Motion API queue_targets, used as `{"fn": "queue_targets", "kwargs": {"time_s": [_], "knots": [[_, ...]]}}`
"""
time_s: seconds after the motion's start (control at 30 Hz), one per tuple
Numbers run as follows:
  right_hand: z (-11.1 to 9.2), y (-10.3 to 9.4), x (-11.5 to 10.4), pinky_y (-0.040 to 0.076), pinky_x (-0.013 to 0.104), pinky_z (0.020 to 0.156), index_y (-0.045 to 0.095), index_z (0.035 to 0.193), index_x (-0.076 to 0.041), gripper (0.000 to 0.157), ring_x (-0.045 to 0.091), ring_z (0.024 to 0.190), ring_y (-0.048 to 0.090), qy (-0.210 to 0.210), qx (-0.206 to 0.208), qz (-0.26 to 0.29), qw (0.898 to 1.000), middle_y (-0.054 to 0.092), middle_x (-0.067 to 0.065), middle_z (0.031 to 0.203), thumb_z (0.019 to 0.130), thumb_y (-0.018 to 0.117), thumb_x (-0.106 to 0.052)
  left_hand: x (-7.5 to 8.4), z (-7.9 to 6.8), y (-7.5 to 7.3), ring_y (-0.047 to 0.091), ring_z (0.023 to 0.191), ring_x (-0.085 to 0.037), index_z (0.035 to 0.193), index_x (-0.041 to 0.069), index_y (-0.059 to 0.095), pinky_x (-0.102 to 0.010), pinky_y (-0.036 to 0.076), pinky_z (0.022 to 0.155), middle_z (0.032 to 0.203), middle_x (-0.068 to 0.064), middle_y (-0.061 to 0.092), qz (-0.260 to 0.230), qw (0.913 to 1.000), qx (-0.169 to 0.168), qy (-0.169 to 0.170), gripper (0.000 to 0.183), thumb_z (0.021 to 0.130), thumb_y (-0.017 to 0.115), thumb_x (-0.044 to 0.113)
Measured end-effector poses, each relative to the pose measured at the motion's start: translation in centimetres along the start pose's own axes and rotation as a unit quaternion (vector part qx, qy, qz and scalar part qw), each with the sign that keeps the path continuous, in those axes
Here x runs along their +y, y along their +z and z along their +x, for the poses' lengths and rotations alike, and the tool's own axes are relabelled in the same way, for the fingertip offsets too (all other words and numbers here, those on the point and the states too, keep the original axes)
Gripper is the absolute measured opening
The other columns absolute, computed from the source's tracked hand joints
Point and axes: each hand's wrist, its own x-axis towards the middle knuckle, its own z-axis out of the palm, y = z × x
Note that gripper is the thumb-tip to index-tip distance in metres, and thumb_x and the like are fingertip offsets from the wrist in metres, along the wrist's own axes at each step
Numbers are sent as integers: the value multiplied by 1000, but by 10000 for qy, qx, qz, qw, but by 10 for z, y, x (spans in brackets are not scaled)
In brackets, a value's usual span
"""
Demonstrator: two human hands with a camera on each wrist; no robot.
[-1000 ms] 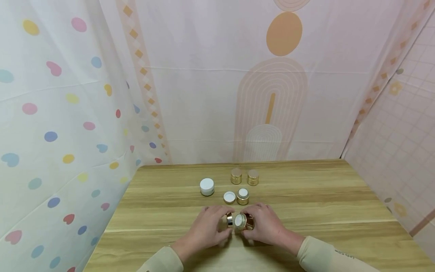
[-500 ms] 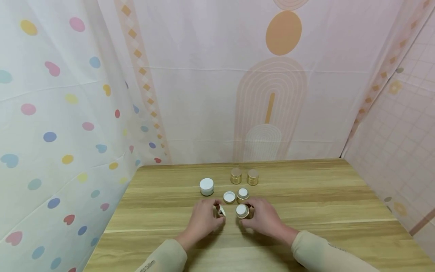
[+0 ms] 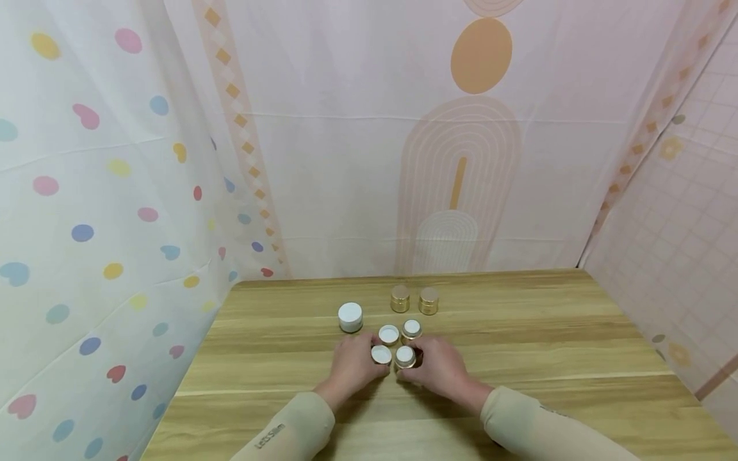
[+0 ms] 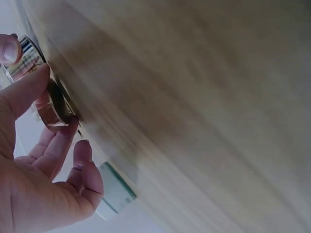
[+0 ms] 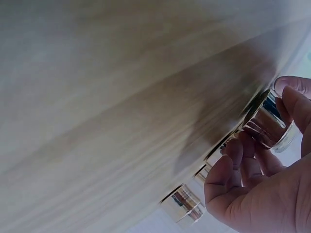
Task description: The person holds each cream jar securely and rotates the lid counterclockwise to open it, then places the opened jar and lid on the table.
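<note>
My left hand [image 3: 355, 360] pinches a gold jar lid [image 3: 381, 355] between thumb and fingers, its white inside facing up. In the left wrist view the shiny gold side of that lid [image 4: 52, 108] sits low over the wood. To its right, my right hand [image 3: 442, 363] grips an uncapped gold cosmetic jar [image 3: 405, 356] with a white top, upright; its mirror-like wall [image 5: 266, 124] shows in the right wrist view. Just behind are another upturned lid [image 3: 389, 334] and a second uncapped gold jar [image 3: 412, 328], partly hidden by my right hand.
Two capped gold jars, one on the left [image 3: 400, 299] and one on the right [image 3: 428, 301], stand farther back. A white-lidded jar [image 3: 350, 317] is behind my left hand. Patterned curtains [image 3: 340, 192] rise behind the wooden table [image 3: 519, 320].
My left hand has turned the lid over from its edge to face up and brought it beside the jar. My right hand has moved the tilted jar slightly back and set it upright.
</note>
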Motion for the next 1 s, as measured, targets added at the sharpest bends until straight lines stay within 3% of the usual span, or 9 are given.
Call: {"fn": "queue_targets", "kwargs": {"time_s": [0.13,0.4,0.57,0.7,0.83,1.0], "knots": [[2,0,1,46,26,62,78,94,-19,40,6,73,60,176,129,-161,9996,73,-9,84,68,100,-40,5,4,2,64,80,-21,91,13,67,-39,51,70,83,-1,71,49,9999,-34,84,45,64,101,25],[4,-4,1,44,27,56,77,91,-17,46,8,68,59,244,273,-334,9988,75,-5,80,63,101,-46,14,7,6,66,82,-21,97,8,67,-38,57,73,88,-6,73,-26,9999,-127,-56,53,63,103,27],[3,-16,7,44,27,57,74,91,-15,41,8,68,55,406,-203,-189,9988,68,-5,77,68,100,-37,13,5,7,67,85,-22,98,7,66,-40,58,75,90,-8,72,-140,9998,-127,-1,57,62,105,29],[5,-35,23,55,33,67,73,99,-9,38,13,76,63,787,-552,-282,9950,71,-1,85,75,96,-26,7,-1,1,62,81,-16,99,8,67,-35,53,70,88,-3,69,-413,9990,-106,134,54,66,103,30],[15,-53,44,63,43,82,72,114,2,44,23,90,72,1135,-506,-143,9921,77,10,99,84,90,-23,0,-12,-8,57,77,-13,97,11,70,-32,48,67,86,0,70,-388,9988,39,305,43,72,100,31],[33,-60,65,60,49,96,64,131,8,62,30,107,72,1601,-484,379,9852,75,18,116,88,88,-29,1,-29,-18,69,99,-26,104,10,74,-47,57,88,101,-6,78,-262,9983,-28,523,36,83,92,33]]}}
